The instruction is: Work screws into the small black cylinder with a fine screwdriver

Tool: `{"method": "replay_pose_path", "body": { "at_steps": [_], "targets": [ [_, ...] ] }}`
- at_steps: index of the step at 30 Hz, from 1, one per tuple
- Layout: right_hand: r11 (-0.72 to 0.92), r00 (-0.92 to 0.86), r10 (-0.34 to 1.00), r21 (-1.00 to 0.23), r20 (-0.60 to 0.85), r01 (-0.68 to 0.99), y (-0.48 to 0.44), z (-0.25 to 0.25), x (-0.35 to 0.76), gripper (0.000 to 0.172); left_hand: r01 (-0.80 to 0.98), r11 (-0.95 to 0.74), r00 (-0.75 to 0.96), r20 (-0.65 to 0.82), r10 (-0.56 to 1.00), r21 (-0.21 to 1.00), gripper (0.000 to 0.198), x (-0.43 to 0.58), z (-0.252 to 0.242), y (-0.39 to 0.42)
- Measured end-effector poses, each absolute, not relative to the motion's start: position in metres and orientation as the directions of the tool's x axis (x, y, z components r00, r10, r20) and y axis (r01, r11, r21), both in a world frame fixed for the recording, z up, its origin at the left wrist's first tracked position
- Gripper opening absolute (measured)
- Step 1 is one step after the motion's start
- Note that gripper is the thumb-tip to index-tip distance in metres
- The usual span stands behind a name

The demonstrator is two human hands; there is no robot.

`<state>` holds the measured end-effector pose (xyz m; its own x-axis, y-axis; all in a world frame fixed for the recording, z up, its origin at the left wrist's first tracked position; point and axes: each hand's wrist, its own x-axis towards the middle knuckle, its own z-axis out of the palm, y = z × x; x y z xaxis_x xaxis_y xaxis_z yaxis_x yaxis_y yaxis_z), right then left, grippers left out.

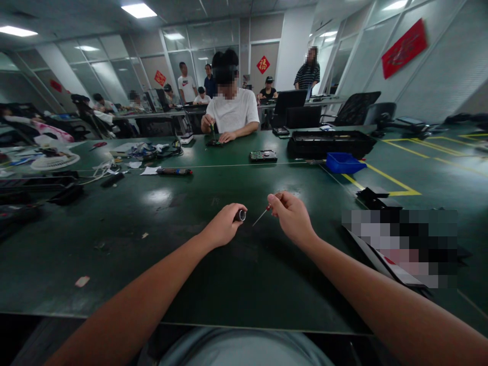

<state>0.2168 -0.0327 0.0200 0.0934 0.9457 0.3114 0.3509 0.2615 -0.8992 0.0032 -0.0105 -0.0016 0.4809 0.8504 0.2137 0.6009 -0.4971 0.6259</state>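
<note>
My left hand (pixel 224 223) is closed round a small dark cylinder with a shiny round end (pixel 240 215), held just above the green table (pixel 160 244). My right hand (pixel 292 216) pinches a thin screwdriver (pixel 263 213) with a reddish handle. Its metal tip points left and down toward the cylinder's end, a short gap away. Both forearms stretch out over the table's near edge.
A blurred flat object (pixel 400 249) lies at my right. Farther off are a blue bin (pixel 343 162), a black case (pixel 330 143), a circuit board (pixel 263 156), another screwdriver (pixel 174 172) and cables at the left. A person in a white shirt (pixel 231 114) works across the table; others are behind.
</note>
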Motion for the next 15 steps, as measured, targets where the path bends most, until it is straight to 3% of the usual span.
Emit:
{"method": "replay_pose_path", "body": {
  "at_steps": [7, 15],
  "targets": [
    [0.335, 0.095, 0.931, -0.927, 0.353, 0.169, -0.0324, 0.0194, 0.2146, 0.025, 0.593, -0.534, 0.457, 0.294, 0.839, 0.603, 0.040, -0.0009, -0.0049, -0.0008],
    [0.322, 0.077, 0.938, -0.932, 0.338, 0.167, -0.0311, 0.0162, 0.2131, 0.027, 0.585, -0.532, 0.438, 0.313, 0.843, 0.613, 0.038, -0.0020, -0.0038, -0.0014]
  ]
}}
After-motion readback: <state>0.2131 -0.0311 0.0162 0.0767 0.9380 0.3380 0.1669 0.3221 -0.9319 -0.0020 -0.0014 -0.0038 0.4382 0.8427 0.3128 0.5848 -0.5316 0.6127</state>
